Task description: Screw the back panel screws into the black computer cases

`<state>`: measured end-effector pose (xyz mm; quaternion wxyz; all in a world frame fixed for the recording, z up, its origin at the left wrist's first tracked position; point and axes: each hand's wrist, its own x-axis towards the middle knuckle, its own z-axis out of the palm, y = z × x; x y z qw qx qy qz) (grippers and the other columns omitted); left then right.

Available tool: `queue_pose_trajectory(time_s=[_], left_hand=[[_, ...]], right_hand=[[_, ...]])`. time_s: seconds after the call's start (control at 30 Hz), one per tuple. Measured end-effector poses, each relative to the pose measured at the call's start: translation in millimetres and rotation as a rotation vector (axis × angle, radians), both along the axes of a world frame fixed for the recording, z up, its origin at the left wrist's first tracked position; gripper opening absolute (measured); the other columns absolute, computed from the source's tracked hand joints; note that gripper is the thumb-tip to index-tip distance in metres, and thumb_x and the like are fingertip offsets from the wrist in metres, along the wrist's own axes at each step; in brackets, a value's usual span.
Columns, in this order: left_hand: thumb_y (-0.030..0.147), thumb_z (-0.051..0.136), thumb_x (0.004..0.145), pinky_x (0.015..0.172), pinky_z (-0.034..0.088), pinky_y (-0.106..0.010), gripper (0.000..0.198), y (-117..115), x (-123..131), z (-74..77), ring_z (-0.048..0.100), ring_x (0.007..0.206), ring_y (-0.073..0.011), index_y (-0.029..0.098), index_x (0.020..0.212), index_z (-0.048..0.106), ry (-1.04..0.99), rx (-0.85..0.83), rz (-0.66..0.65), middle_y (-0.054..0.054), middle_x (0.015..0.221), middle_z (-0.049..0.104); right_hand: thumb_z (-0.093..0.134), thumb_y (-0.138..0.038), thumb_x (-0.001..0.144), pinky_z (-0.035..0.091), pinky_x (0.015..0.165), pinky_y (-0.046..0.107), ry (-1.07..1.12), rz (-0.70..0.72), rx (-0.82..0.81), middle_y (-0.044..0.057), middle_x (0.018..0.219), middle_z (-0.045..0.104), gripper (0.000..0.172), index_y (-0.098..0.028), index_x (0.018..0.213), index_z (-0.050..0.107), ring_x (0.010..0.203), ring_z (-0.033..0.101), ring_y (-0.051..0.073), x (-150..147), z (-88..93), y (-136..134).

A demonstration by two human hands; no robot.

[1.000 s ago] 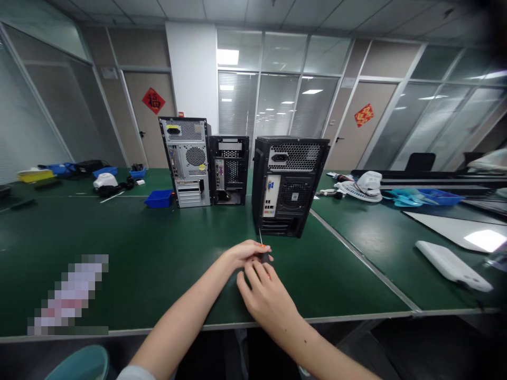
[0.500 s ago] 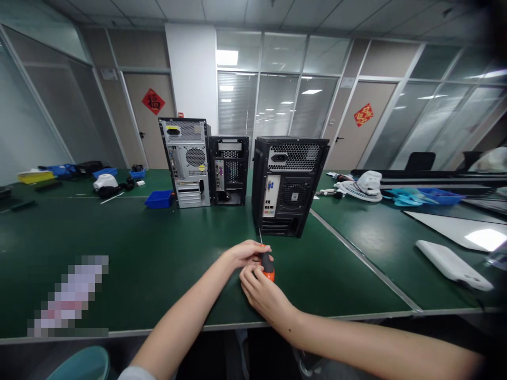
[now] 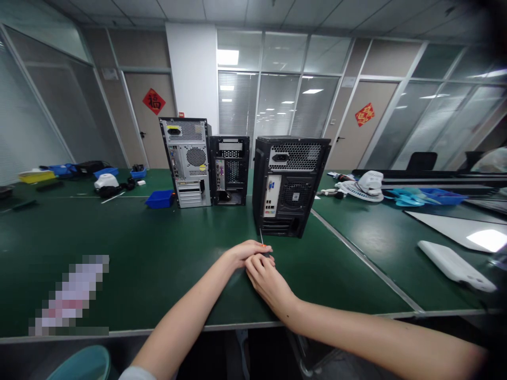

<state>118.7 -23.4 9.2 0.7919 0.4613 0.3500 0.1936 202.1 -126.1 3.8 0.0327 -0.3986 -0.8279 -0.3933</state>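
A screwdriver (image 3: 262,238) with a thin metal shaft and an orange and black handle points away from me. Its tip is at the lower left corner of the back of a black computer case (image 3: 259,184); the exact contact is too small to make out. My left hand (image 3: 246,252) is closed around the front of the handle. Just behind it, my right hand (image 3: 267,279) wraps over the handle and hides most of it. The case stands upright, its ports and fan grille facing me.
Left of the case stand a silver-backed computer case (image 3: 192,158) and an open-backed black case (image 3: 230,171). Beside them is a blue tray (image 3: 159,199). A white device (image 3: 455,265) lies at the right, past a metal strip (image 3: 364,259) on the green table (image 3: 138,243).
My right hand has moved forward and closed over the screwdriver's handle, covering the orange end that showed before. The left hand and the cases have barely moved.
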Motion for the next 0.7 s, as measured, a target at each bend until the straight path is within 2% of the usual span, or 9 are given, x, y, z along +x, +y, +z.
queue_pose_trajectory(time_s=[0.07,0.13,0.37,0.53,0.7], left_hand=[[0.026,0.068,0.073,0.062,0.045,-0.023,0.02,0.0,-0.4,-0.2,0.062,0.058,-0.0121,0.01,0.08,0.059,0.005,0.004,-0.002,-0.005,0.064,0.066],[0.029,0.067,0.074,0.062,0.044,-0.024,0.022,-0.2,-0.8,-0.2,0.062,0.058,-0.0124,0.01,0.08,0.059,0.009,0.015,-0.003,-0.005,0.064,0.066],[0.037,0.063,0.076,0.062,0.044,-0.025,0.028,1.2,-0.3,-1.9,0.062,0.058,-0.0133,0.01,0.081,0.059,0.019,0.021,-0.004,-0.006,0.063,0.066],[0.043,0.071,0.066,0.062,0.043,-0.024,0.038,6.9,-1.2,-8.1,0.062,0.061,-0.0138,0.011,0.082,0.059,-0.002,0.045,-0.005,-0.005,0.063,0.066],[0.047,0.075,0.057,0.064,0.043,-0.025,0.048,8.2,-3.2,-10.5,0.063,0.066,-0.0155,0.011,0.084,0.059,-0.052,0.05,-0.035,-0.006,0.067,0.066]], right_hand=[[0.038,-0.001,0.072,0.038,0.061,0.039,-0.158,-0.091,0.047,0.015,0.089,0.054,0.037,-0.007,0.1,0.062,0.081,0.046,0.024,-0.2,-0.8,0.9],[0.037,-0.003,0.073,0.038,0.062,0.039,-0.229,-0.122,0.063,0.015,0.089,0.054,0.037,-0.007,0.102,0.061,0.079,0.046,0.024,-0.1,-1.6,1.7],[0.033,-0.004,0.074,0.036,0.061,0.038,-0.151,-0.09,0.087,0.017,0.089,0.055,0.036,-0.004,0.099,0.06,0.078,0.046,0.024,2.5,-2.9,4.5],[0.033,-0.002,0.075,0.036,0.061,0.036,-0.029,-0.06,0.067,0.017,0.09,0.055,0.034,-0.004,0.099,0.058,0.078,0.047,0.022,4.3,-1.1,6.3],[0.038,-0.005,0.077,0.039,0.063,0.036,-0.027,-0.079,0.068,0.017,0.09,0.058,0.028,-0.005,0.096,0.058,0.079,0.05,0.022,5.8,1.9,8.3]])
